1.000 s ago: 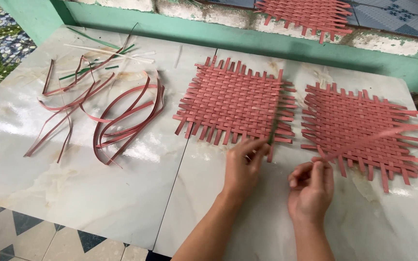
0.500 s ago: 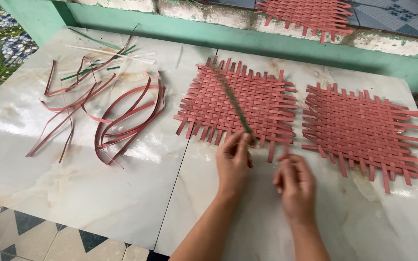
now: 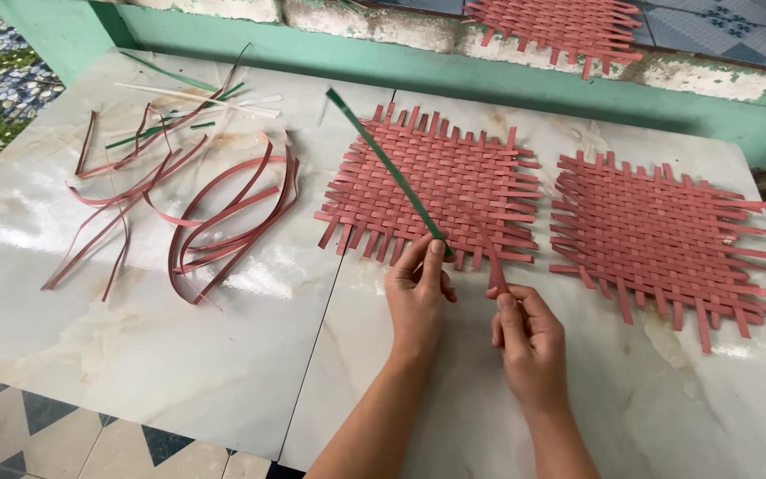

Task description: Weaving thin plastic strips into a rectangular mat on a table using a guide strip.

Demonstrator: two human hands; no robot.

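**While both hands pinch strips: weaving work at the near mat, lower centre of frame**

Where the grip is closest, the left hand has thumb and forefinger pressed together on the lower end of a green strip. The strip runs diagonally up and left across the near mat and is lifted past its top edge.

- Right hand: fingertips closed on the end of a red strip at the mat's bottom edge. Whether this strip is loose or part of the weave is hard to tell.
- Near mat: red plaited square with fringed edges, lying flat at centre frame.
- Second mat: same make, at right, apart from the first.
- Third mat: on the ledge at the top edge, partly cropped.
- Loose red strips: curled heap, left of centre.
- Thin green and white strips: upper left.
- Table: pale marbled top.

Step, as judged: a green strip is being introduced at the mat's lower edge. The next move calls for lining the green end up against the fringe and keeping the red strip parted from it.
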